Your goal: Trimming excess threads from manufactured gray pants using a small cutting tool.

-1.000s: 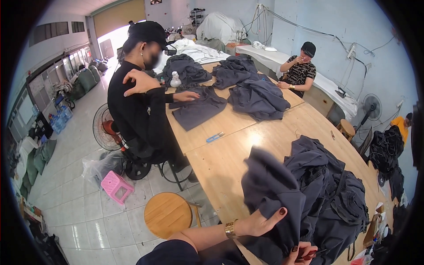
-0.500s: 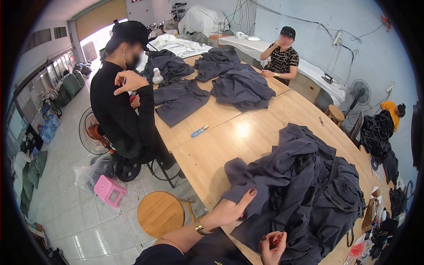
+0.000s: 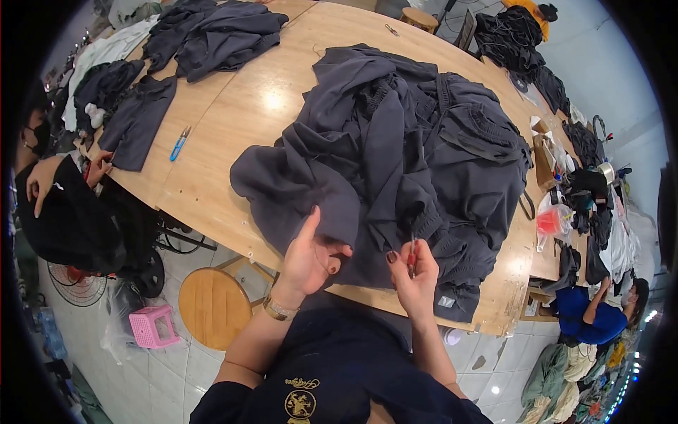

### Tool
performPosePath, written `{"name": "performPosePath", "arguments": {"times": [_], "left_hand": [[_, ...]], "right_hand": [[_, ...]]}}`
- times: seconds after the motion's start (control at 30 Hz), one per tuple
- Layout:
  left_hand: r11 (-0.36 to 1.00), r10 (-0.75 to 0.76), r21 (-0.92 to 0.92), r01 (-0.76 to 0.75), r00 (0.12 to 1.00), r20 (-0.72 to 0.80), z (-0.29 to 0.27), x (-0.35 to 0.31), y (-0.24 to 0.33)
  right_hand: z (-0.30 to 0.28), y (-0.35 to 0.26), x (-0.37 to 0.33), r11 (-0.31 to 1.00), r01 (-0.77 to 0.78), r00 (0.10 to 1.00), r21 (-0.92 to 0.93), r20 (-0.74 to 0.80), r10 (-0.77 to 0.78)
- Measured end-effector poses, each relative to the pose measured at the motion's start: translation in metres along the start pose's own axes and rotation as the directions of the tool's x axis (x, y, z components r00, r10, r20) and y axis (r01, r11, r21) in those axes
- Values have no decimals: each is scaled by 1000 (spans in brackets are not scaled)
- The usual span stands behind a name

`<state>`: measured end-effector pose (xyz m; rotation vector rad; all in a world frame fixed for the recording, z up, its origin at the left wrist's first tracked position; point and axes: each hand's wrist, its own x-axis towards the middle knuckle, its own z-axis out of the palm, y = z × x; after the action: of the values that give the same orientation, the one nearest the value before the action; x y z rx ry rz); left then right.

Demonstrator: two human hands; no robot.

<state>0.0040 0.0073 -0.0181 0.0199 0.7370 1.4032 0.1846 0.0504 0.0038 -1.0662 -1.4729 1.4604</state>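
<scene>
A heap of dark grey garments (image 3: 395, 141) with gathered elastic waistbands lies on the wooden table in front of me. My left hand (image 3: 311, 260) is at the near edge of a loose grey panel, palm turned up. Its thumb stands apart from half-curled fingers, and no cloth shows gripped between them. To its right, my right hand (image 3: 415, 275) is closed around small red thread snips (image 3: 412, 260), mostly hidden by the fingers, metal tip pointing up. Both hands are apart, close to the table's front edge.
Blue thread snips (image 3: 180, 143) lie on the table (image 3: 233, 134) to the left, near more grey garments (image 3: 229, 35). A co-worker (image 3: 63, 198) sits at the left edge. A round wooden stool (image 3: 214, 307) and a pink plastic stool (image 3: 154, 326) stand on the floor.
My view has tilted down and swung right. The left hand has come off the cloth panel and turned palm up. My right hand has risen, showing the snips' tip.
</scene>
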Motion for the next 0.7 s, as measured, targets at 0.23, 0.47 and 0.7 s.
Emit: {"name": "performPosePath", "arguments": {"times": [0.23, 0.47, 0.7], "left_hand": [[989, 146, 24, -145, 988, -47, -2, -20, -24], [906, 253, 347, -243, 967, 15, -18, -27, -40], [945, 301, 130, -300, 954, 16, -6, -31, -26]], "right_hand": [[20, 6, 5, 999, 41, 988, -34, 151, -35], [28, 21, 22, 771, 526, 849, -359, 266, -456], [23, 26, 14, 978, 173, 982, -118, 98, -162]]}}
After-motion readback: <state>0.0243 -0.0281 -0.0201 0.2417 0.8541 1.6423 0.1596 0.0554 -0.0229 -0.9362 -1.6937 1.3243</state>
